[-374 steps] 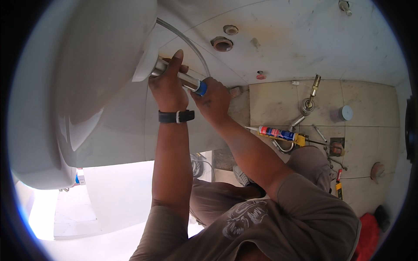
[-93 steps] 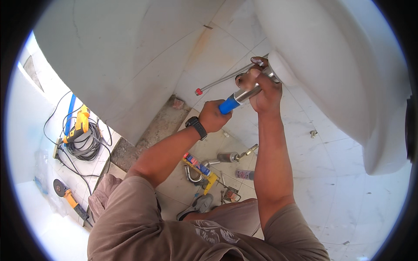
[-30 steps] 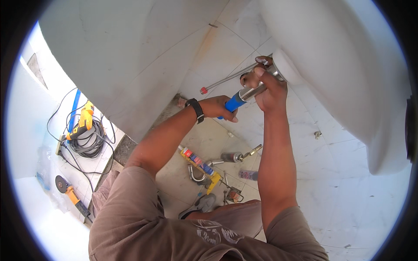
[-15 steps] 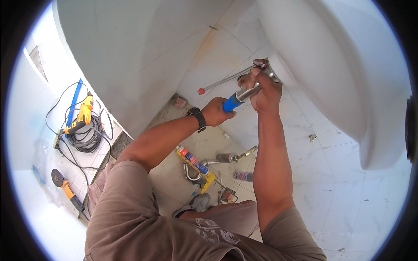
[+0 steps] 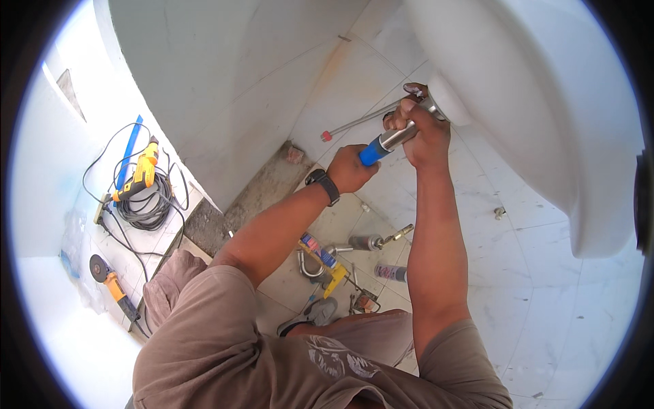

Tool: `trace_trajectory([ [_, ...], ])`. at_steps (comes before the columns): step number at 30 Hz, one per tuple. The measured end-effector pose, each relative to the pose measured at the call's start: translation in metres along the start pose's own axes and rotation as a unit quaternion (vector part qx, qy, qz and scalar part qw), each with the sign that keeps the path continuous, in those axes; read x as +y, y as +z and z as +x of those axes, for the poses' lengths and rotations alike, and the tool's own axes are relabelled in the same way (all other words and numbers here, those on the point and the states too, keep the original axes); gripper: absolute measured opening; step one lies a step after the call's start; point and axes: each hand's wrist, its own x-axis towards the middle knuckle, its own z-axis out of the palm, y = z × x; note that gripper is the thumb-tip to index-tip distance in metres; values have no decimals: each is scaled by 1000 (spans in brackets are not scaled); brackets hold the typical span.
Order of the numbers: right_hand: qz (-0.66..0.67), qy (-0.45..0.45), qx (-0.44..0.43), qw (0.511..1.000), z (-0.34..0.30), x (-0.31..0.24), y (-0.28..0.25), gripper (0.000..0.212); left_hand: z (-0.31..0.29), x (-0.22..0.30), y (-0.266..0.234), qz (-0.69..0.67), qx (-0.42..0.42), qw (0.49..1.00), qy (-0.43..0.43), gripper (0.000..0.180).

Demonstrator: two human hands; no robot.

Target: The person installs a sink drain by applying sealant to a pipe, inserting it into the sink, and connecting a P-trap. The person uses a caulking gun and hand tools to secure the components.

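My left hand (image 5: 351,168) is closed round the blue lower end (image 5: 371,153) of a shiny metal drainpipe, with a black watch on that wrist. Farther up, my right hand (image 5: 429,142) grips the metal drainpipe (image 5: 396,136) just below the white washbasin (image 5: 504,102). The pipe slants up to a round white collar (image 5: 449,102) on the basin's underside. Beside my right fingers, a thin supply hose (image 5: 361,121) hangs out to the left and ends in a red cap (image 5: 325,136). Its upper end is hidden near my fingers.
On the tiled floor below lie a yellow caulking gun (image 5: 334,279), a curved chrome trap (image 5: 310,264), a spray can (image 5: 390,273) and a metal fitting (image 5: 402,233). At the left are a yellow drill (image 5: 144,167), coiled cable (image 5: 146,211) and an angle grinder (image 5: 112,285).
The view has shifted slightly, so the floor items and tools appear farther right. Both hands keep their hold on the drainpipe, which looks much the same.
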Motion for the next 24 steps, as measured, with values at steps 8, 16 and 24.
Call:
trace_trajectory([
  [8, -3, 1, -16, 1000, 1, 1, -2, 37, 41, -6, -41, -82, -348, 933, -35, 34],
  [16, -15, -15, 2, 1000, -1, 0, 2, 36, 29, -15, -27, -100, -271, 956, -50, 35],
  [24, -32, -14, 2, 999, -2, -1, 5, 30, 18, -10, -22, -35, -187, 982, 3, 34],
])
